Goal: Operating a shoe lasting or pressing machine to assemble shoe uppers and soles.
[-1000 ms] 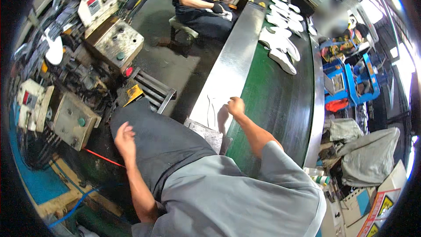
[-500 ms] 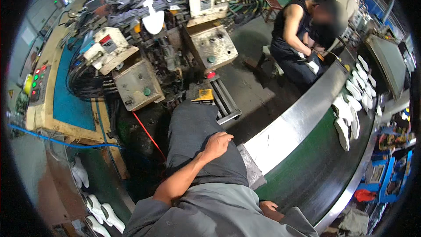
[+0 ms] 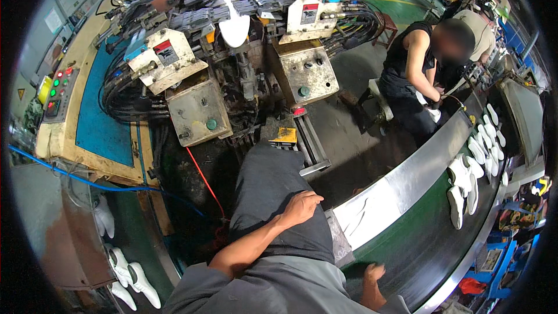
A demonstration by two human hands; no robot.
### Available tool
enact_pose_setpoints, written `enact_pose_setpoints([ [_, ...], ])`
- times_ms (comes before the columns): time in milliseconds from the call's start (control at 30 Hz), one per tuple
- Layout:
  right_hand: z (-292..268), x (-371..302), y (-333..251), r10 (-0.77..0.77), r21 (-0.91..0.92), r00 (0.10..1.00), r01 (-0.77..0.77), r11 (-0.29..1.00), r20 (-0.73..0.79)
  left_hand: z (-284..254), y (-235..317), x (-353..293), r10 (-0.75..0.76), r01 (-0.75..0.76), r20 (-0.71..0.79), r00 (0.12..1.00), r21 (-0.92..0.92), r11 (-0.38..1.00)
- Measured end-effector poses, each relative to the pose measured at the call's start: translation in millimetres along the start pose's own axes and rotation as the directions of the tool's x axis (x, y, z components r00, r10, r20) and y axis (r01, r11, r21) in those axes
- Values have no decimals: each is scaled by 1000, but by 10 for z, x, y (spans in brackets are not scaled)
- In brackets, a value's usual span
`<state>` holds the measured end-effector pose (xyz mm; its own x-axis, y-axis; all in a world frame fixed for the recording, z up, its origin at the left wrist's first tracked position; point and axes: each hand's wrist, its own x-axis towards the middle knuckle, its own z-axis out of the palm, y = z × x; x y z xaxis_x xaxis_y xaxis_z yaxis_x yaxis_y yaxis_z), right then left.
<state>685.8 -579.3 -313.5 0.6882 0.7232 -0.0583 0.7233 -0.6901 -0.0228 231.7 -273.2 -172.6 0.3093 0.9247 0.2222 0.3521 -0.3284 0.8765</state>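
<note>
My left hand (image 3: 302, 207) rests on my thigh in dark trousers, its fingers curled loosely in and nothing showing in them. Over the green conveyor belt (image 3: 401, 253), near my right side, is my right hand (image 3: 374, 273). Its fingers look bent, but they are too small and smeared to read. Ahead of me, a white shoe (image 3: 234, 32) sits toe down in the clamps of a greasy machine (image 3: 244, 75). Several white shoes (image 3: 459, 189) lie on the far stretch of the belt, out of reach of both hands.
A bare metal plate (image 3: 378, 209) runs along the belt's near edge. Metal control boxes (image 3: 197, 113) jut toward me. Seated at the right, a co-worker (image 3: 407, 81) handles a white shoe. More white shoes (image 3: 139, 285) lie at lower left, by a blue hose (image 3: 87, 183).
My right hand has lifted and moved forward and right over the belt. My left hand stays on my thigh. The whole view has shifted, so the machine appears further right.
</note>
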Motion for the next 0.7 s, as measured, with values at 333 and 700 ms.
enact_pose_setpoints([
  [333,-481,777,-2663,-164,297,980,124,947,113,-78,-146,22,-99,105,48,994,-164,981],
  [700,29,998,-2343,-212,523,941,325,788,-265,-1473,-461,273,-407,269,-183,895,-507,819],
])
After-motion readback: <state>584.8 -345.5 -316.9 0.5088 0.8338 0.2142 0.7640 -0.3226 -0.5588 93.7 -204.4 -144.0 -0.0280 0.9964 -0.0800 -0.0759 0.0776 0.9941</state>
